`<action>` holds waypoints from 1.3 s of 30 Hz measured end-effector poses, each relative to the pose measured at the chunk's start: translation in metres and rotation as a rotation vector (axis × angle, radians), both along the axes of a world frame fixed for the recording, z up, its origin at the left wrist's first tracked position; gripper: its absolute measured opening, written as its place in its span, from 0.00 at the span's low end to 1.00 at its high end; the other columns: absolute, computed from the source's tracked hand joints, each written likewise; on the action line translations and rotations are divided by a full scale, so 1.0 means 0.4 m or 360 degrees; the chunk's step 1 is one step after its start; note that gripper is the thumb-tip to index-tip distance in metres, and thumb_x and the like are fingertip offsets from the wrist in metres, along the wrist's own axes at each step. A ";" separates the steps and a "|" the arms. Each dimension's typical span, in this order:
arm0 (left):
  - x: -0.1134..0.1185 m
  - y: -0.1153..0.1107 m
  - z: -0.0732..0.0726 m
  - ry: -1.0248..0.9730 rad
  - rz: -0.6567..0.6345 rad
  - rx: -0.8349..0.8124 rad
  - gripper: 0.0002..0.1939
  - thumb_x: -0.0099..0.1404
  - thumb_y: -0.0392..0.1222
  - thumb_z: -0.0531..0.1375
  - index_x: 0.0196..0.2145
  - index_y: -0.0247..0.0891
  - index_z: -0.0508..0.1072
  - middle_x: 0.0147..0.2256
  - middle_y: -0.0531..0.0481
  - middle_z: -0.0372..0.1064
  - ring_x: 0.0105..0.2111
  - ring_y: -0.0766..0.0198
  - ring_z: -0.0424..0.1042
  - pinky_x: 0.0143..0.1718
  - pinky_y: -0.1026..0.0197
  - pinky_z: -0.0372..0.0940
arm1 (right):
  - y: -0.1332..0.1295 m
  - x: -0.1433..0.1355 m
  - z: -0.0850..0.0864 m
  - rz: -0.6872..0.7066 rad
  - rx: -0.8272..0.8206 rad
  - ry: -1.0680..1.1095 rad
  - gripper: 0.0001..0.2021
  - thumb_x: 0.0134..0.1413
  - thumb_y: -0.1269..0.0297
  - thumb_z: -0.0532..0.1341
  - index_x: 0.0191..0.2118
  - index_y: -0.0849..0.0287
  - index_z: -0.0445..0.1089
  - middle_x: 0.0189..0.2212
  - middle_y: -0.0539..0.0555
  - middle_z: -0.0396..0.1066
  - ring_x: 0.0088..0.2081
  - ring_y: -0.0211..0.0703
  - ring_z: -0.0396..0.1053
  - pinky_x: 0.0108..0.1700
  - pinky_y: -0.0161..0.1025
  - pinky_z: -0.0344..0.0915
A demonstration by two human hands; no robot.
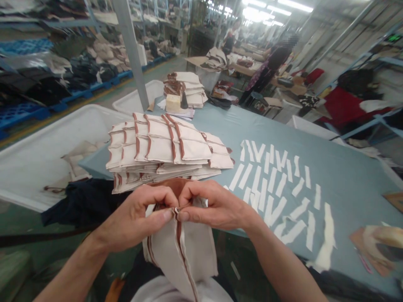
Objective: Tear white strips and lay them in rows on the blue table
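Note:
A cream fabric piece (198,247) with brown piping along its seams hangs in front of my body, below the table edge. My left hand (147,209) pinches its upper edge at the piped seam between thumb and bent fingers. Right beside it, my right hand (208,203) pinches the same seam, the two thumb tips almost touching. Part of the fabric's top is hidden behind my fingers. Just beyond my hands lies a pile of similar cream pieces with brown piping (160,142), stacked in overlapping layers on the table.
Many white strips (272,180) lie spread over the blue-green table (220,121). A tape roll (382,243) sits at the right edge. White bins (91,115) stand at the left. Another stack (192,86) and a yellowish block (173,103) are at the far end. A person (270,63) stands beyond.

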State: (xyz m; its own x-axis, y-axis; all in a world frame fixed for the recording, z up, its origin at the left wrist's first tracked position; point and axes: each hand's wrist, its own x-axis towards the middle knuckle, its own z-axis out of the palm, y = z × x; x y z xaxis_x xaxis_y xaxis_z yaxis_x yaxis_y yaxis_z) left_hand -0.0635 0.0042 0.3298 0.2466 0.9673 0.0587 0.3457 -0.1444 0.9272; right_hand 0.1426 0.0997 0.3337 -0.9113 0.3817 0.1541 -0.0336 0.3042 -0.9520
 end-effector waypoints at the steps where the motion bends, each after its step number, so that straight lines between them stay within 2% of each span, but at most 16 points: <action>1: 0.000 0.000 -0.001 -0.0016 -0.0004 -0.0019 0.11 0.63 0.41 0.55 0.26 0.38 0.73 0.24 0.57 0.65 0.25 0.68 0.64 0.28 0.67 0.59 | -0.002 0.001 0.000 -0.0008 0.0011 -0.0003 0.11 0.64 0.59 0.66 0.34 0.60 0.69 0.28 0.46 0.69 0.29 0.33 0.63 0.33 0.31 0.59; 10: 0.009 0.003 -0.001 -0.0043 -0.0016 -0.0106 0.07 0.62 0.39 0.59 0.27 0.38 0.72 0.24 0.58 0.66 0.26 0.69 0.64 0.27 0.70 0.59 | -0.014 0.009 0.012 -0.0092 0.0178 -0.0007 0.09 0.63 0.64 0.64 0.32 0.59 0.68 0.27 0.46 0.68 0.28 0.32 0.63 0.32 0.29 0.58; 16: 0.019 0.005 -0.001 -0.0030 -0.0013 -0.0082 0.10 0.64 0.41 0.56 0.27 0.38 0.73 0.24 0.58 0.65 0.26 0.68 0.63 0.28 0.69 0.59 | -0.017 0.018 -0.002 -0.0149 0.0240 -0.0003 0.07 0.64 0.67 0.63 0.33 0.59 0.68 0.28 0.46 0.70 0.29 0.32 0.64 0.33 0.29 0.59; 23: 0.040 -0.017 0.028 0.0314 0.0093 0.0186 0.10 0.65 0.36 0.55 0.29 0.39 0.74 0.25 0.58 0.70 0.26 0.69 0.68 0.30 0.69 0.62 | -0.033 0.026 0.003 -0.0265 0.0590 -0.0029 0.06 0.65 0.66 0.61 0.35 0.58 0.68 0.30 0.48 0.72 0.31 0.35 0.67 0.36 0.33 0.60; 27: 0.047 -0.030 0.037 0.0373 0.0137 0.0302 0.10 0.64 0.33 0.54 0.28 0.40 0.72 0.23 0.61 0.67 0.23 0.72 0.66 0.27 0.70 0.59 | -0.051 0.023 0.009 -0.0370 0.0825 -0.0027 0.04 0.63 0.68 0.60 0.35 0.57 0.67 0.28 0.48 0.72 0.30 0.37 0.66 0.35 0.35 0.57; 33: 0.035 -0.044 0.028 0.0479 0.0132 0.0369 0.10 0.65 0.33 0.55 0.27 0.40 0.72 0.22 0.61 0.67 0.22 0.72 0.65 0.26 0.69 0.58 | -0.070 0.016 0.003 -0.0458 0.0967 -0.0074 0.04 0.62 0.67 0.58 0.34 0.57 0.68 0.27 0.49 0.73 0.29 0.38 0.68 0.34 0.36 0.57; 36: 0.032 -0.041 0.039 0.0533 0.0117 0.0349 0.10 0.65 0.34 0.55 0.28 0.40 0.73 0.23 0.61 0.68 0.22 0.72 0.66 0.25 0.70 0.59 | -0.074 0.014 -0.002 -0.0475 0.0994 -0.0085 0.04 0.61 0.68 0.58 0.34 0.57 0.68 0.27 0.49 0.73 0.29 0.38 0.68 0.32 0.36 0.56; 39: 0.033 -0.033 0.057 0.0587 0.0120 0.0355 0.11 0.64 0.35 0.55 0.25 0.40 0.72 0.20 0.61 0.65 0.19 0.73 0.63 0.22 0.71 0.57 | -0.077 0.012 -0.003 -0.0473 0.1051 -0.0094 0.04 0.61 0.68 0.58 0.34 0.58 0.69 0.27 0.50 0.73 0.30 0.39 0.68 0.33 0.36 0.57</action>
